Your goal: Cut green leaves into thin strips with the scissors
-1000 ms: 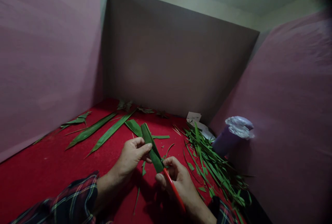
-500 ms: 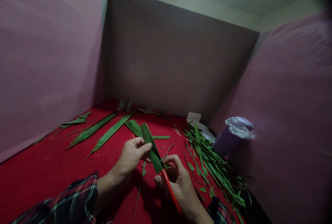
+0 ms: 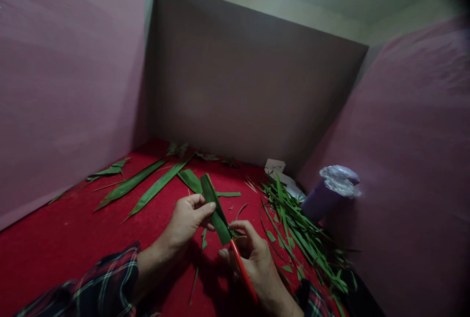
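My left hand (image 3: 189,219) pinches a folded strip of green leaf (image 3: 216,209) between thumb and fingers. The strip stands tilted, its upper end leaning away to the left. Red-handled scissors (image 3: 243,270) are in my right hand (image 3: 253,253), with the long red handle running down across the palm. Their dark metal part meets the lower right edge of the leaf strip; the blades are mostly hidden behind it. Just behind my left hand lies another piece of leaf (image 3: 190,180).
Long leaves (image 3: 159,187) lie on the red cloth (image 3: 91,248) to the left. A heap of thin cut leaves (image 3: 304,238) spreads at right, beside a purple cylinder (image 3: 317,202) topped with clear plastic. A white card (image 3: 274,166) stands behind. Pink walls (image 3: 69,87) enclose both sides.
Hardly anything differs. The lower end of the scissors' red handle has shifted very slightly; both hands keep their hold on the leaf strip and scissors.
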The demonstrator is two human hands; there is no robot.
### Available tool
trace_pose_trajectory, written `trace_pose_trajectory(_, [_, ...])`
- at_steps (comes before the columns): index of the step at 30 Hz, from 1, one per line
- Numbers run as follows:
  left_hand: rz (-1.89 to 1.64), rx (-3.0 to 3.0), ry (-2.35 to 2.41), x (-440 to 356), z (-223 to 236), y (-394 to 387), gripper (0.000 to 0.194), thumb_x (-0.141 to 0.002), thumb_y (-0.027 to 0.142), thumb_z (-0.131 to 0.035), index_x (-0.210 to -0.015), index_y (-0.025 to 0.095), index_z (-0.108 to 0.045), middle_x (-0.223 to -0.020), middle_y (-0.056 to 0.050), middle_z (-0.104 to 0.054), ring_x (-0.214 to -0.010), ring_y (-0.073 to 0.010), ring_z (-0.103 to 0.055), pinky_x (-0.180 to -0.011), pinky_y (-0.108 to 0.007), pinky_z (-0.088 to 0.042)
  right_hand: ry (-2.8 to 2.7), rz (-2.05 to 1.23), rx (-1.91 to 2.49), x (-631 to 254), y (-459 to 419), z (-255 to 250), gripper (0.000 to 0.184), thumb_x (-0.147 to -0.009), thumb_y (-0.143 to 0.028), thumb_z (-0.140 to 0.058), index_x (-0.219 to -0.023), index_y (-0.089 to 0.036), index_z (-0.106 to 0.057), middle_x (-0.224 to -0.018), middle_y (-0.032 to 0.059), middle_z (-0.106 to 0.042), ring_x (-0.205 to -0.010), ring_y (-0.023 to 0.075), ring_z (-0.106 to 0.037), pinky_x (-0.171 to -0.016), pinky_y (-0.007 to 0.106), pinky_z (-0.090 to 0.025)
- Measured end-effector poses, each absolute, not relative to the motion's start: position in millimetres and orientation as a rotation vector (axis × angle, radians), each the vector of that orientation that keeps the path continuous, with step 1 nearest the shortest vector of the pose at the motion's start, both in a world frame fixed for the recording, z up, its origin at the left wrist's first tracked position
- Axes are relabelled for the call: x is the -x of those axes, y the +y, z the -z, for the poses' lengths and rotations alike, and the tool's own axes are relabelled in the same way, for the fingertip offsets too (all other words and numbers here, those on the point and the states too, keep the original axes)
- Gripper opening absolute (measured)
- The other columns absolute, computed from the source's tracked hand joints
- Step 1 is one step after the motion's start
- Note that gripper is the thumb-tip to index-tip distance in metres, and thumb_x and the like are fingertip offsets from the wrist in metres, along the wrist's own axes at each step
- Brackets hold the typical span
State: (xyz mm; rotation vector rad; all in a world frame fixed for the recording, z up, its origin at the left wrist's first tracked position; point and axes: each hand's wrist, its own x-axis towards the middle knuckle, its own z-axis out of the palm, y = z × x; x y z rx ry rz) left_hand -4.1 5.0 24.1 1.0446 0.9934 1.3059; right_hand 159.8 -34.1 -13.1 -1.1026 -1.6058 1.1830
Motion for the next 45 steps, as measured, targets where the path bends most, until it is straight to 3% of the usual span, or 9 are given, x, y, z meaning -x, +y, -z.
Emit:
trace_pose_trajectory(5, [-1.314,-1.036,0.990,4,-24,6,0.023,-0.059,0.031,-0.070,-0.056,0.013,-0.055,-0.050,0.000,-0.060,-0.044,-0.0124,-0.057,-0.043,-0.024,-0.050,-1.577,-1.187,1.105,-160,-34,14,0.040,-0.070,-0.036,-0.071,-0.099,-0.021,-0.046,-0.058,-0.0059,-0.057,-0.047,0.0096,-0.050,-0.044,0.019,-0.038])
trace_pose_trajectory(10, [-1.316,-1.038,1.002,4,-23,5,0.022,-0.059,0.029,-0.069,-0.056,0.013,-0.055,-0.050,0.001,-0.059,-0.045,-0.0121,-0.057,-0.043,-0.024,-0.051,-1.525,-1.302,1.080,-160,-32,17,0.036,-0.069,-0.041,-0.070,-0.087,-0.020,-0.047,-0.059,-0.0053,-0.057,-0.045,0.0107,-0.054,-0.044,0.020,-0.041])
trace_pose_trajectory(17, [-1.304,-1.051,1.013,6,-23,7,0.022,-0.060,0.029,-0.068,-0.055,0.014,-0.053,-0.049,0.002,-0.057,-0.045,-0.0112,-0.055,-0.044,-0.024,-0.051,-1.519,-1.301,1.067,-160,-34,14,0.031,-0.072,-0.031,-0.069,-0.090,-0.022,-0.045,-0.060,-0.0075,-0.054,-0.047,0.0082,-0.051,-0.044,0.018,-0.038])
trace_pose_trajectory(24, [-1.315,-1.013,1.017,8,-19,10,0.021,-0.061,0.028,-0.069,-0.061,0.012,-0.056,-0.057,0.000,-0.059,-0.051,-0.0125,-0.058,-0.046,-0.023,-0.050,-1.719,-1.176,1.122,-162,-35,4,0.019,-0.079,-0.022,-0.058,-0.098,-0.018,-0.056,-0.066,-0.0035,-0.057,-0.056,0.0094,-0.050,-0.051,0.019,-0.038])
trace_pose_trajectory(29, [-1.232,-0.971,1.000,6,-21,8,0.017,-0.064,0.026,-0.065,-0.069,0.010,-0.059,-0.065,-0.004,-0.064,-0.051,-0.0128,-0.059,-0.044,-0.022,-0.047,-1.920,-0.939,1.251,-173,-33,0,0.029,-0.080,-0.022,-0.056,-0.108,-0.018,-0.061,-0.055,-0.0047,-0.053,-0.049,0.0089,-0.042,-0.047,0.020,-0.032])
trace_pose_trajectory(34, [-1.232,-0.941,0.969,4,-22,6,0.018,-0.063,0.025,-0.066,-0.067,0.011,-0.058,-0.059,-0.004,-0.065,-0.049,-0.0147,-0.060,-0.048,-0.025,-0.049,-2.023,-1.018,1.258,-189,-32,-11,0.036,-0.081,-0.026,-0.056,-0.117,-0.024,-0.059,-0.070,-0.0013,-0.065,-0.059,0.0124,-0.051,-0.053,0.022,-0.037])
trace_pose_trajectory(39, [-1.223,-0.948,0.958,4,-23,4,0.018,-0.062,0.026,-0.067,-0.066,0.011,-0.057,-0.058,-0.003,-0.065,-0.051,-0.0150,-0.062,-0.049,-0.025,-0.050,-1.879,-0.988,1.207,-190,-24,-15,0.029,-0.087,-0.036,-0.048,-0.098,-0.019,-0.069,-0.072,0.0025,-0.064,-0.065,0.0150,-0.055,-0.059,0.025,-0.041])
trace_pose_trajectory(45, [-1.216,-0.983,0.948,4,-26,2,0.021,-0.062,0.028,-0.067,-0.066,0.012,-0.055,-0.058,-0.003,-0.065,-0.050,-0.0150,-0.062,-0.048,-0.025,-0.050,-1.917,-0.682,1.123,-171,-19,-11,0.020,-0.085,-0.020,-0.052,-0.071,-0.017,-0.066,-0.075,0.0030,-0.058,-0.075,0.0158,-0.053,-0.069,0.026,-0.040])
